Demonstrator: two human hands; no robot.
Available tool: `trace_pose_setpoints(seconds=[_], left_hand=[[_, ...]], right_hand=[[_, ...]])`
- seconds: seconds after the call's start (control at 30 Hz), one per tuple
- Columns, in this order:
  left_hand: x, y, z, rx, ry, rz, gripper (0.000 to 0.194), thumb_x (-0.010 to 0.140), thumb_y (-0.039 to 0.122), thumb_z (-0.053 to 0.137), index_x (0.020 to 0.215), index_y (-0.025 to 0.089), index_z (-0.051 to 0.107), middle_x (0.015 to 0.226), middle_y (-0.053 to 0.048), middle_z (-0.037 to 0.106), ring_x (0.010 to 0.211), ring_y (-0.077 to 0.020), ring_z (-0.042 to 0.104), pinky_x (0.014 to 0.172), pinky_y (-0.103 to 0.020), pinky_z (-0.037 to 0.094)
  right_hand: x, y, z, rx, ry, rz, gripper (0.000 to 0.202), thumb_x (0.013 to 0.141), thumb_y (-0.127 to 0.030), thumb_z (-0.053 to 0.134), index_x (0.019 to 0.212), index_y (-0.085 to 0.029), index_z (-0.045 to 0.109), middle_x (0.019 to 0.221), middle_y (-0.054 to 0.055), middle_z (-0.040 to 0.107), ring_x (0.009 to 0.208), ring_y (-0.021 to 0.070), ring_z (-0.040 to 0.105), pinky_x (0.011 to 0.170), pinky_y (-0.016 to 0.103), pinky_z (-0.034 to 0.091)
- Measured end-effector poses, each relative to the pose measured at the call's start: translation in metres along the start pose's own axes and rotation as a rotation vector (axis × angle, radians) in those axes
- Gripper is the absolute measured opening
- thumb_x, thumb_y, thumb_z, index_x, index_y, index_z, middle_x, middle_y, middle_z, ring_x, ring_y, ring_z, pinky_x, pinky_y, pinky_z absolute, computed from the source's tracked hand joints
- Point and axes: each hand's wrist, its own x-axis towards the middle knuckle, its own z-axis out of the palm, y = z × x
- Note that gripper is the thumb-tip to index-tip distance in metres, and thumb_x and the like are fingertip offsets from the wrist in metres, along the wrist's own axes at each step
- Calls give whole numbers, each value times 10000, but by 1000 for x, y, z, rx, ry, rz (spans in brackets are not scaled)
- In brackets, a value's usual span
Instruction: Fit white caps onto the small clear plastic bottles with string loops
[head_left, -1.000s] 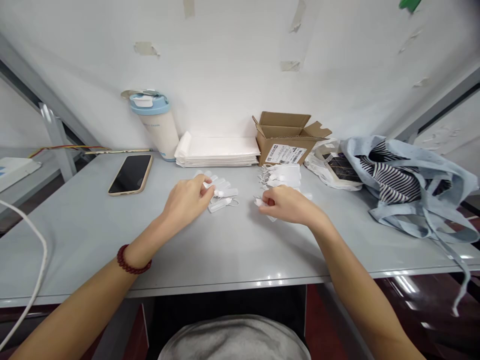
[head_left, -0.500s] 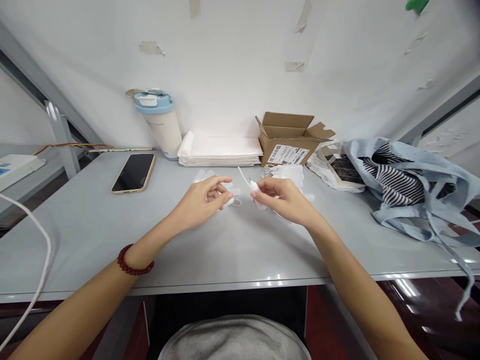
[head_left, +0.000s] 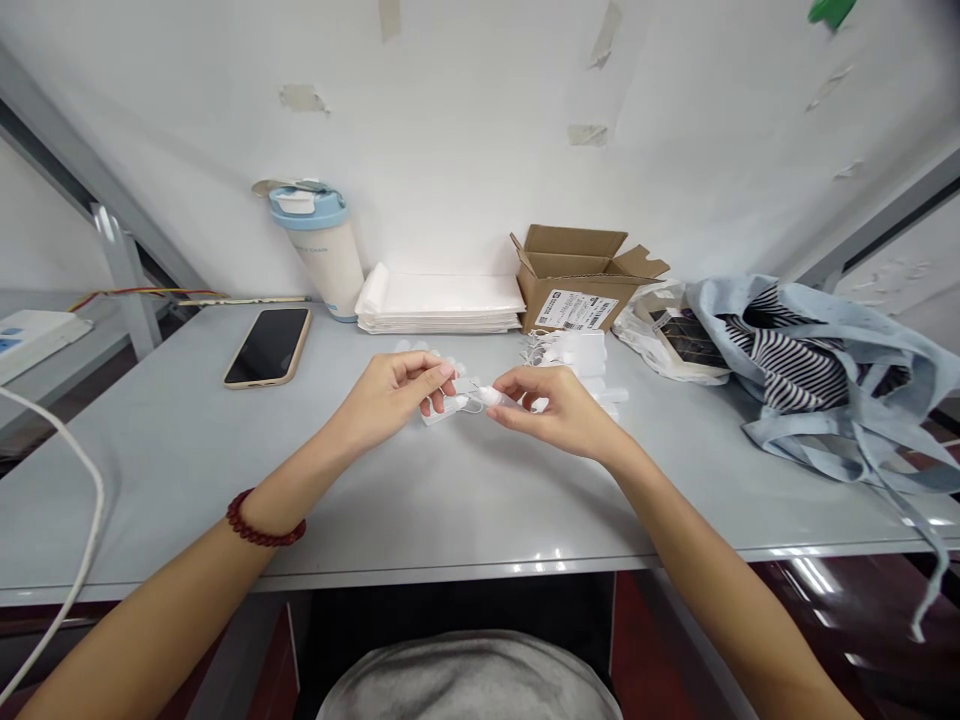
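Note:
My right hand (head_left: 551,405) pinches a small needle-tip bottle (head_left: 491,396), translucent with a white collar. Its thin tip points left, toward my left hand (head_left: 409,390). The left thumb and fingers are pressed together close to that tip; anything between them is too small to make out. Under the left fingers lies another small translucent bottle (head_left: 444,410), with a thin white loop beside it. Several more bottles are partly hidden behind the left hand. To the right, a group of similar bottles (head_left: 581,352) with white cords lies behind my right hand.
Along the wall stand a cream tumbler (head_left: 326,255) with a blue lid, a stack of white envelopes (head_left: 442,300) and an open cardboard box (head_left: 570,285). A phone (head_left: 268,346) lies at left. A plastic bag and a blue cloth bag (head_left: 832,370) occupy the right.
My right hand has brought the bottle slightly left and tilted its tip toward my left hand. The left fingers have closed together. The white strip that stuck up near the bottle no longer shows there.

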Motion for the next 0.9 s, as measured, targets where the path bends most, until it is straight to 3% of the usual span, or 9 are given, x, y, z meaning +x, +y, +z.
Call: trace_pose_setpoints(seconds=[0.53,0.9], left_hand=[[-1,-1,1,-68,-87,38,229,839,354,584,771,161,687,669,-6,609,595,-122,539,596,-255,455],[-3,2,2,-17,-65,36,236,829,357,585,753,160,692,670,-14,621,596,-129,550,593,-256,462]], right_hand=[[0,2,5,-49,36,-30,189,828,-322,588,857,-150,664,740,16,642,663,111,534,584,225,390],[0,2,5,-66,34,-32,220,841,-351,572,852,-150,662,685,6,596,616,103,477,565,225,364]])
